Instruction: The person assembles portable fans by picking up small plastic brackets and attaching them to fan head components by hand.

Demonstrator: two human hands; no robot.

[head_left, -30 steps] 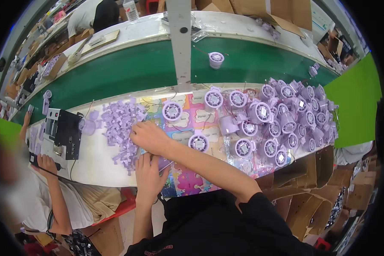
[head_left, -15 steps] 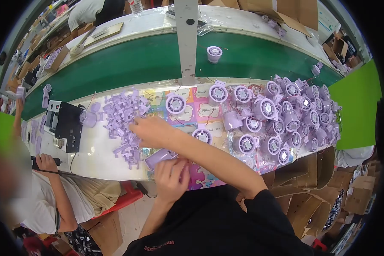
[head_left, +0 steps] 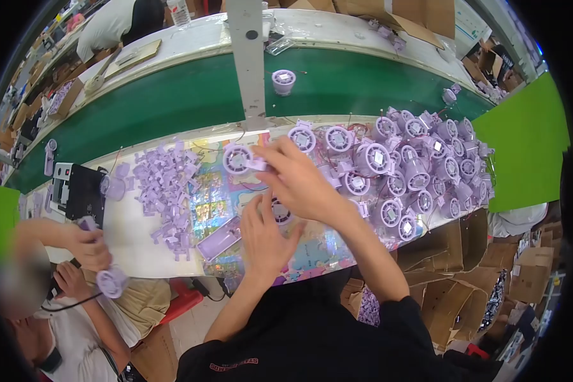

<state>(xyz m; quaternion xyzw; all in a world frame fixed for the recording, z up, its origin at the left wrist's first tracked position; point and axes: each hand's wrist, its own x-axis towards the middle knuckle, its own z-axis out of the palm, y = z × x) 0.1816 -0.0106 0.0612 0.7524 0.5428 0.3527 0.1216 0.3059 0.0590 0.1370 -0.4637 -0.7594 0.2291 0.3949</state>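
Observation:
My right hand [head_left: 299,181] pinches a small lilac plastic part [head_left: 257,165] over the bench, beside a round lilac fan housing [head_left: 237,159]. Just below it, my left hand [head_left: 267,239] is open, its thumb apart from the fingers. A second fan housing [head_left: 281,212] lies between my hands, partly covered by them; whether the left fingers touch it I cannot tell. To the left of that hand is an oblong lilac tray-like part [head_left: 219,239]. A loose heap of small lilac parts [head_left: 165,184] spreads farther left.
Many wired fan housings [head_left: 417,175] are piled at the right. A black box-shaped device [head_left: 83,194] stands left. Behind runs a green conveyor belt [head_left: 172,95] with a metal post [head_left: 248,70] in front. A co-worker's hand [head_left: 89,245] holds a lilac fan part [head_left: 112,281].
My right hand has left the heap and moved right, now with a small part. My left hand has risen beside the fan housing. The view has shifted, and a co-worker's hand holds a fan part.

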